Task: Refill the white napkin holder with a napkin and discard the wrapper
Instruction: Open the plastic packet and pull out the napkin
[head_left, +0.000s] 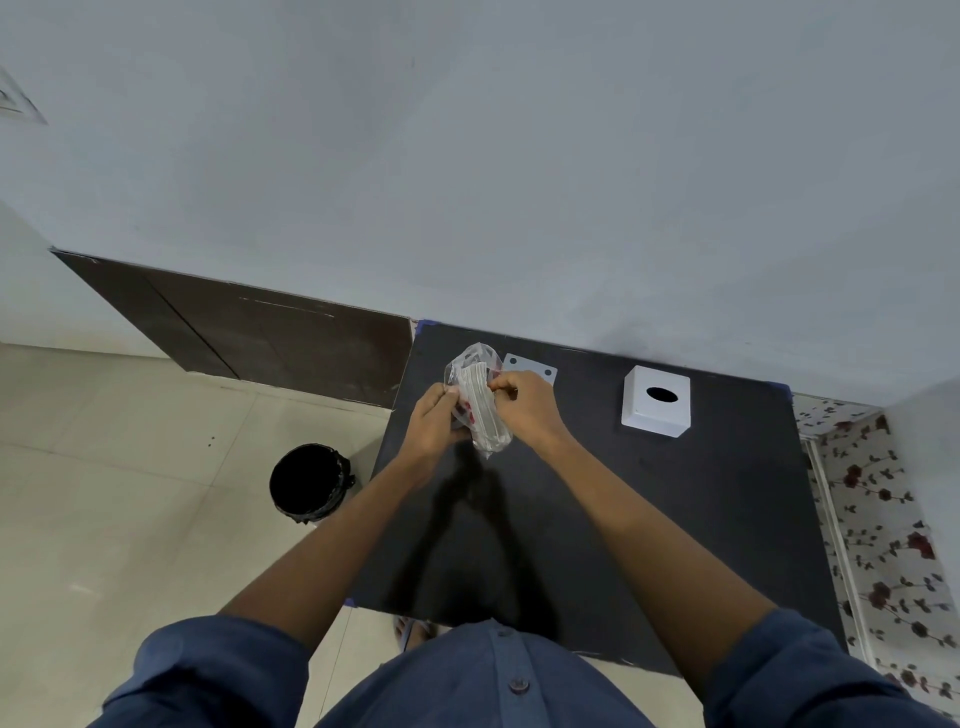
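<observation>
From the head camera I look down on a matte black rectangular table (649, 519) pushed against a pale grey wall (519, 156). Both of my bare hands are raised over its far left part, holding a stack of white paper napkins inside a crinkled clear plastic wrapper with red print (480, 402). My left hand (434, 423) grips the left side of the pack, fingers curled closed around the plastic. My right hand (524, 402) pinches the wrapper near the top of the pack between thumb and forefinger, the other fingers folded in. The wrapper's loose upper end puffs out above the hands, and the napkin stack shows through it, tilted with its lower end toward me.

The square white plastic napkin holder with a dark oval slot in its top (655, 400) stands on the table to the right of my hands, well apart from them, near the wall. A flat white plate with two dark holes (532, 368) lies on the table just behind my right hand. On the cream tiled floor (130, 519) to the left of the table stands a round black waste bin lined with a black bag (310, 482). My blue shirt sleeves (810, 675) are rolled up above the forearms.
</observation>
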